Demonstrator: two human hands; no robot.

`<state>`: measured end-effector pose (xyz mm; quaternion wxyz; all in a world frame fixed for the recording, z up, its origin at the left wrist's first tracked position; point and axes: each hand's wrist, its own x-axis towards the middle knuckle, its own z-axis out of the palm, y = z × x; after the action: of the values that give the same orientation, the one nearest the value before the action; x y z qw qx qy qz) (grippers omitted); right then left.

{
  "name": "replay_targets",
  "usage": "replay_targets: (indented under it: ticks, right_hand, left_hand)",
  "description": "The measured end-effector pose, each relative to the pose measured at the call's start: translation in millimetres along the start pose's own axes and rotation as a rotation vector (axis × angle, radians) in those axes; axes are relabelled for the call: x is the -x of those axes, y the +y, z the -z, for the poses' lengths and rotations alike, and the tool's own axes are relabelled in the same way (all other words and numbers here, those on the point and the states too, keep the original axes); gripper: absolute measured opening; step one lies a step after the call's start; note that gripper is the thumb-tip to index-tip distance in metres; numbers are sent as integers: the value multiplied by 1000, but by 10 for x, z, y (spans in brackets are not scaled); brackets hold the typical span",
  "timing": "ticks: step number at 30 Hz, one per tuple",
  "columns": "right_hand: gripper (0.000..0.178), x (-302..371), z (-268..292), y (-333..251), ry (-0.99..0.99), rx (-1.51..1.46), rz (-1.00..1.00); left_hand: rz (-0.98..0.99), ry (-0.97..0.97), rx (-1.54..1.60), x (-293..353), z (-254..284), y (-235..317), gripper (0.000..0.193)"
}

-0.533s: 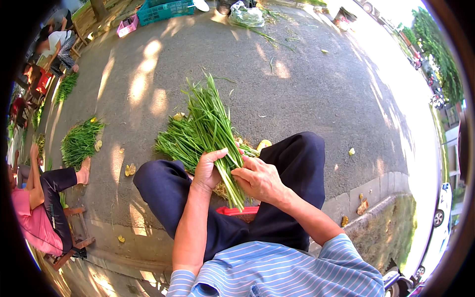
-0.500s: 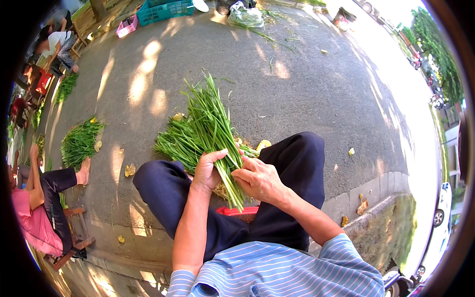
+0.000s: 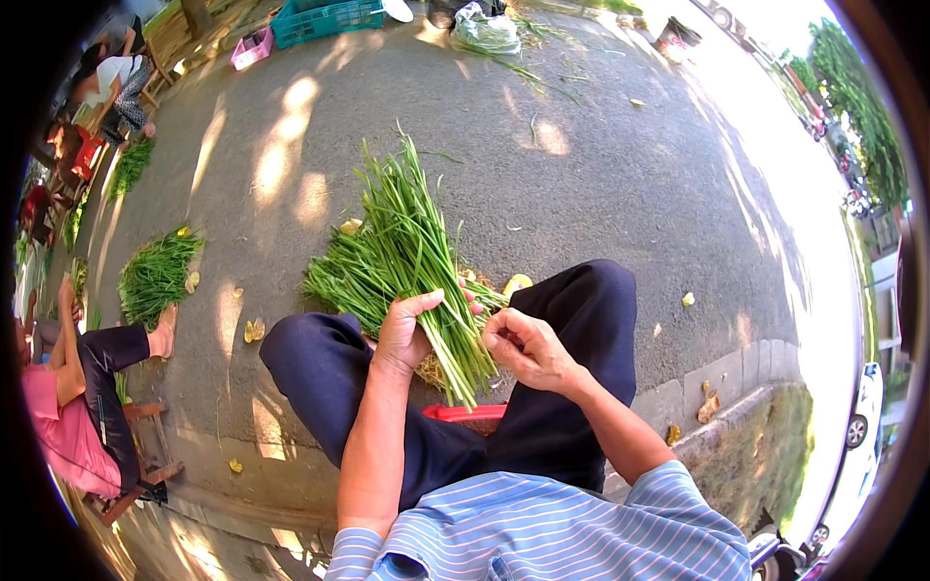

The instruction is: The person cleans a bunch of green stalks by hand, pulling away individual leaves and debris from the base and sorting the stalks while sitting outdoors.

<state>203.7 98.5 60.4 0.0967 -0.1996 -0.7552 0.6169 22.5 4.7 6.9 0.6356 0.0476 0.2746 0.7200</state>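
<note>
My left hand (image 3: pixel 402 334) is wrapped round a bunch of garlic chives (image 3: pixel 412 232), with its thumb across the pale stems. The green leaf ends point away from me and the cut ends point toward my lap. Just right of the stems is my right hand (image 3: pixel 531 351), apart from the bunch, its fingers curled into a pinch. Whatever the pinch holds, if anything, is too small to make out. Under and left of the bunch, a pile of garlic chives (image 3: pixel 332 278) lies on the ground between my bent knees.
A red plastic edge (image 3: pixel 465 412) shows between my legs. To the left, a seated person in pink (image 3: pixel 82 426) has another heap of greens (image 3: pixel 160 279) in front. At the back stand a teal crate (image 3: pixel 325 23), a pink basket (image 3: pixel 252 50) and a clear plastic bag (image 3: pixel 487 35).
My right hand has moved right, away from the stems, and its fingers have curled in. The left hand keeps its hold, and the stems have fanned slightly to the right.
</note>
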Motion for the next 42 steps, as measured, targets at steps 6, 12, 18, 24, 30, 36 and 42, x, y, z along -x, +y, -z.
replay_targets:
  ticks: [6, 12, 18, 24, 30, 36, 42]
  right_hand:
    - [11, 52, 270, 26, 83, -600, 59]
    - [7, -30, 464, -43, 506, -543, 8]
    - [11, -189, 166, 202, 227, 539, 126]
    - [16, -346, -165, -12, 170, 540, 376]
    - [16, -412, -261, 56, 107, 740, 457]
    - [9, -415, -272, 134, 88, 719, 441]
    - [6, -359, -185, 191, 68, 465, 361]
  left_hand:
    - [-45, 42, -46, 13, 33, 10, 37]
    - [-52, 57, -59, 23, 74, 51, 41]
    - [-64, 52, -88, -1, 96, 44, 36]
    - [-122, 72, -147, -1, 83, 35, 31]
    - [-122, 130, -138, -14, 138, 7, 30]
    - [-124, 135, -138, -10, 100, 9, 31]
    - [-109, 85, -153, -12, 81, 11, 29]
